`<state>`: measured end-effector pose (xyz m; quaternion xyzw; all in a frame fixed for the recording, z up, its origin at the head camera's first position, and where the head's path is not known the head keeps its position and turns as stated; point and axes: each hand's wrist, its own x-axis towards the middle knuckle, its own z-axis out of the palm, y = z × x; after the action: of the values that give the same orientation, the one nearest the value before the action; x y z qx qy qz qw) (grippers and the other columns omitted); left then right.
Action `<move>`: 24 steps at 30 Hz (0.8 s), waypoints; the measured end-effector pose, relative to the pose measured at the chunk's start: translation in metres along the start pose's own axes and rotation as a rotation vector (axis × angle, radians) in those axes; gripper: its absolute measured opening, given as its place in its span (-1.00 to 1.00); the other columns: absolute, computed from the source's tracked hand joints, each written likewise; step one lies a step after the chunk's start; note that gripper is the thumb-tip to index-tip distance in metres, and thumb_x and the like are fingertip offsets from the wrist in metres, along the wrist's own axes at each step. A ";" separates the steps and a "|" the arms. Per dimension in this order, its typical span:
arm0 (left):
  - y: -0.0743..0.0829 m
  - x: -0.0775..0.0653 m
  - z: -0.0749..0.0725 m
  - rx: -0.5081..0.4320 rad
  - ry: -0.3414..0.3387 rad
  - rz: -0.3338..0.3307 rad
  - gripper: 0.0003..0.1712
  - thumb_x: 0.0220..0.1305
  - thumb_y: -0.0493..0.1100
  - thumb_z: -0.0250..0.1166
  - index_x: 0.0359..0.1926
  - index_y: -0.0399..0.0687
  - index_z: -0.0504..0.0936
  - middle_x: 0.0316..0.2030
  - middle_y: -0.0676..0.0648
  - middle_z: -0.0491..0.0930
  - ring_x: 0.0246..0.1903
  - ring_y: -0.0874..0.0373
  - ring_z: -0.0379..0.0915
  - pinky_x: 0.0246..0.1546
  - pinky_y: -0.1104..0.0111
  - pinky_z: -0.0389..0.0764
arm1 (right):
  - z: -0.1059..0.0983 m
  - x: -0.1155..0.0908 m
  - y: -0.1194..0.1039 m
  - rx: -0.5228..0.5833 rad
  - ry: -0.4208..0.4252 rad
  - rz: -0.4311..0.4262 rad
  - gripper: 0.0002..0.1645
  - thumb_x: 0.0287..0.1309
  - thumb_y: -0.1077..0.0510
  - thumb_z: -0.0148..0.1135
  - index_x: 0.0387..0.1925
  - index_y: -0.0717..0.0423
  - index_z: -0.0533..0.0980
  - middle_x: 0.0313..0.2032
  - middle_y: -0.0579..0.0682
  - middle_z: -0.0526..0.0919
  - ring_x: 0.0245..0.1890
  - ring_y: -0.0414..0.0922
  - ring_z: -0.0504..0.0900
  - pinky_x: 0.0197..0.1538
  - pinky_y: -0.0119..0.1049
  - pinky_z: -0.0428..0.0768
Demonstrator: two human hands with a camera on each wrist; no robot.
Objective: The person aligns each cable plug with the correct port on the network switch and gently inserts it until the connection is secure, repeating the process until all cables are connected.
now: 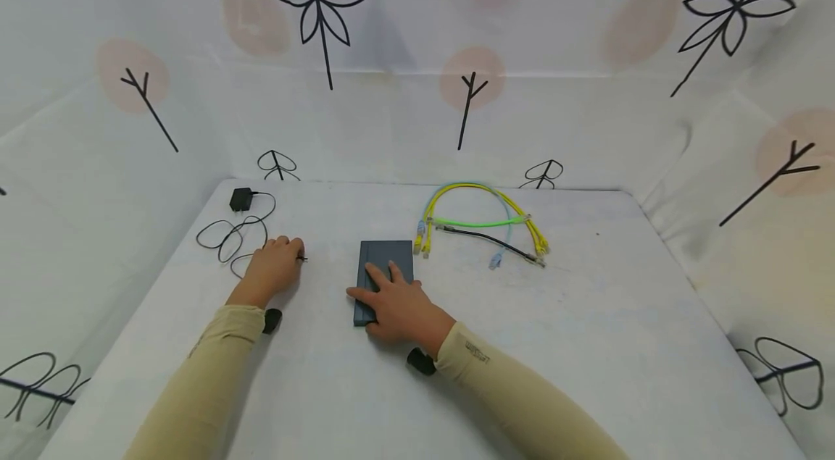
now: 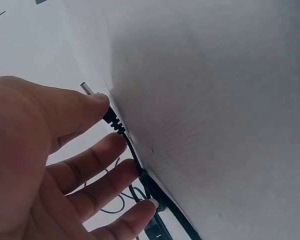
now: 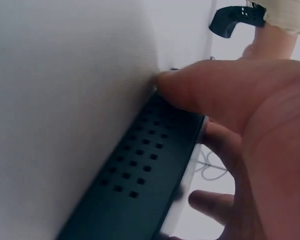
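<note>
My left hand (image 1: 274,268) pinches the barrel plug (image 2: 109,114) of a thin black power cable between thumb and index finger, its metal tip pointing out past the thumb. The other fingers lie along the cable, loosely bent. That cable (image 1: 220,246) loops back to a black power adapter (image 1: 241,199) at the table's far left. My right hand (image 1: 399,306) holds a dark, flat box (image 1: 391,251) on the table, with fingers spread over its top and the thumb against its near side. Rows of small square vent holes show along this side in the right wrist view.
Right of the box, at the back, lie yellow network cables (image 1: 464,185), a light blue cable (image 1: 497,258), a short green one (image 1: 479,224) and a short black one (image 1: 492,237). They overlap each other. A printed white cloth (image 1: 404,127) hangs behind the white table (image 1: 587,344).
</note>
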<state>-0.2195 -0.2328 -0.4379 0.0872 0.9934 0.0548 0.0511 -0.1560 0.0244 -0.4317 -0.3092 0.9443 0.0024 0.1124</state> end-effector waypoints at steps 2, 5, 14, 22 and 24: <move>0.000 -0.001 0.002 -0.038 0.002 0.000 -0.79 0.38 -0.22 0.08 -0.04 -0.18 0.54 -0.09 -0.25 0.53 -0.06 -0.20 0.42 -0.11 -0.11 0.46 | -0.003 0.002 -0.001 0.001 -0.025 0.016 -0.28 0.24 -0.20 0.12 0.41 -0.57 0.15 0.53 -0.04 -0.04 0.48 0.27 0.03 0.05 0.29 0.50; 0.001 -0.002 0.005 -0.099 0.005 0.002 -0.78 0.38 -0.20 0.07 -0.04 -0.18 0.54 -0.11 -0.23 0.56 -0.05 -0.18 0.46 -0.11 -0.09 0.47 | -0.004 0.004 -0.001 0.003 -0.038 0.035 -0.28 0.22 -0.22 0.15 0.39 -0.56 0.18 0.53 -0.05 -0.04 0.48 0.25 0.02 0.06 0.28 0.50; 0.009 -0.017 0.005 -0.306 -0.030 0.064 -0.82 0.38 -0.20 0.12 -0.07 -0.16 0.54 -0.25 -0.11 0.61 -0.27 0.05 0.49 -0.19 0.12 0.52 | -0.007 0.001 -0.004 -0.015 0.002 0.026 -0.27 0.17 -0.28 0.22 0.36 -0.51 0.24 0.50 0.01 0.05 0.46 0.25 0.10 -0.05 0.17 0.60; 0.008 -0.030 0.008 -0.393 -0.015 0.114 -0.83 0.39 -0.18 0.14 -0.07 -0.03 0.59 -0.26 -0.03 0.64 -0.27 0.13 0.51 -0.19 0.18 0.54 | -0.007 0.004 -0.006 -0.014 -0.028 0.040 -0.23 0.14 -0.35 0.22 0.38 -0.56 0.20 0.51 -0.02 0.02 0.48 0.22 0.05 -0.05 0.13 0.62; 0.008 -0.032 0.009 -0.409 -0.023 0.103 -0.83 0.40 -0.17 0.14 -0.06 0.00 0.60 -0.24 -0.04 0.64 -0.26 0.12 0.51 -0.18 0.17 0.54 | -0.007 0.004 -0.005 -0.006 -0.030 0.041 -0.23 0.14 -0.35 0.21 0.38 -0.56 0.20 0.52 -0.02 0.01 0.49 0.22 0.04 -0.05 0.13 0.61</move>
<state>-0.1860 -0.2297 -0.4424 0.1265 0.9551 0.2568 0.0764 -0.1577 0.0171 -0.4256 -0.2903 0.9486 0.0122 0.1258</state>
